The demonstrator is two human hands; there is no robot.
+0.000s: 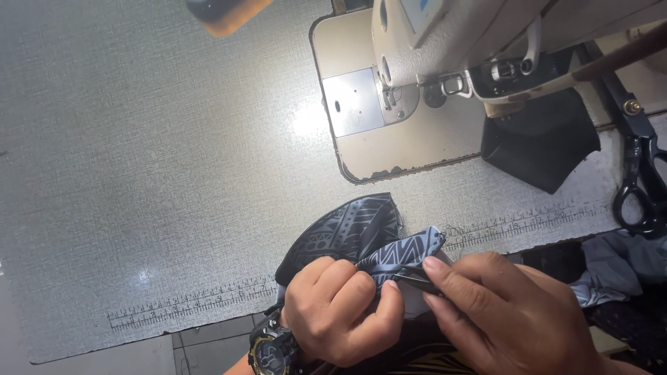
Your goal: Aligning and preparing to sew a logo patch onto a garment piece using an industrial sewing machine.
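Two hands meet at the near edge of the grey textured table, both pinched on one small piece of patterned fabric. The left hand, with a dark wristwatch at the wrist, is closed on the piece from the left; the right hand pinches it from the right, thumb and forefinger pressed together on a folded edge where a paler zigzag band turns up. The fabric is dark with grey geometric print, bunched and partly folded, and rests just off the table's front edge, close to the printed ruler marks. It lies well apart from the sewing machine — nothing sits under the presser foot, and the metal needle plate is bare. Judged from this, the piece is at the folding or aligning stage: an edge is being turned and held by hand, and no stitching of that edge is under way; whether earlier seams exist cannot be told from this view. Black scissors lie at the right end of the table, untouched, and a separate dark cloth lies beside the machine base — more bluish fabric is heaped at the lower right.
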